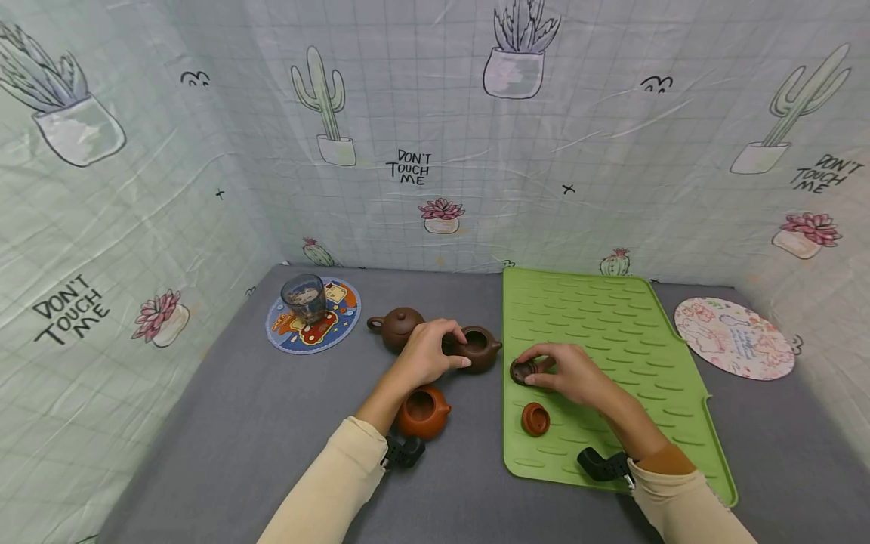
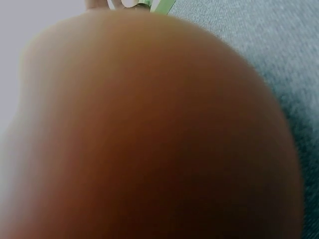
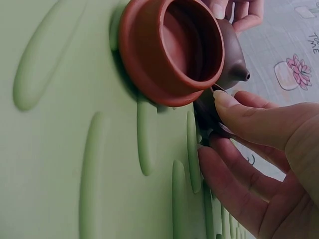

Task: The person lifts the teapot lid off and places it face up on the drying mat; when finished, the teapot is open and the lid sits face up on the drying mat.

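My left hand [image 1: 427, 353] grips an uncovered dark brown teapot [image 1: 484, 355] by its left side, where the hand hides the handle. The spout points right, towards the green mat [image 1: 578, 317]. Between thumb and fingers, my right hand [image 1: 567, 372] pinches a small dark brown teapot lid [image 1: 519, 371] at the mat's left edge. An orange-brown lid [image 1: 535, 419] lies upturned on the mat, large in the right wrist view. Beneath my left wrist sits an open orange-brown teapot [image 1: 423, 414]. The left wrist view is mostly blocked by a blurred brown shape.
Behind my left hand stands another dark brown teapot [image 1: 399, 328] with its lid on. A clear glass [image 1: 305, 298] rests on a round blue patterned mat [image 1: 288, 341] at the far left. To the right of the green mat lies a pink floral oval mat [image 1: 735, 338].
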Demonstrator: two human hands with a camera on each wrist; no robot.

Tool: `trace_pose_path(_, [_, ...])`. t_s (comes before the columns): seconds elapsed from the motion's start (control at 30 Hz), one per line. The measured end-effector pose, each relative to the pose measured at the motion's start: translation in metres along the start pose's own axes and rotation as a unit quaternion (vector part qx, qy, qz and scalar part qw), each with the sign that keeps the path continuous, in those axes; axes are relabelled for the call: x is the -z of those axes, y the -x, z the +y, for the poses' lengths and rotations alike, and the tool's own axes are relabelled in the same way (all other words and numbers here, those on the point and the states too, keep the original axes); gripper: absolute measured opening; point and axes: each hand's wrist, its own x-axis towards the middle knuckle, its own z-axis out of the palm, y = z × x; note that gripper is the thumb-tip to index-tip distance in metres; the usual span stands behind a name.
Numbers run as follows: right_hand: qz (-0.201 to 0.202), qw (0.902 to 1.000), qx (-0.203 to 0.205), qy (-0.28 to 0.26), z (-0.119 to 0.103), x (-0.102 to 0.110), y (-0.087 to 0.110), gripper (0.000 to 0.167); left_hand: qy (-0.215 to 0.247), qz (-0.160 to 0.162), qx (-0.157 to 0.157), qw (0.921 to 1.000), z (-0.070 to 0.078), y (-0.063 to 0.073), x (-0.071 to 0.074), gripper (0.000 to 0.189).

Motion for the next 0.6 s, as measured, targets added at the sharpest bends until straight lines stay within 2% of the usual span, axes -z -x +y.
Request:
trace_pose_path(0.27, [0.002,1.0,-0.004,0.002,-0.0007,-0.0013,0.001,0.028,-0.004,0.003,-0.003,1.0,0.0028,0.0016,0.0008,0.023])
trace_pose_path(0.43, [0.001,1.0,-0.001,0.003,-0.0003,-0.002,0.0029,0.028,-0.03,-0.006,-0.008,0.9995,0.0052,0.0018,0.0014,0.024])
trace_pose_path(0.6, [0.001,0.9997,0.005,0.026,-0.0019,-0.0002,0.0033,0.029,-0.055,-0.011,-0.006,0.9984,0.007,0.0018,0.0017,0.024])
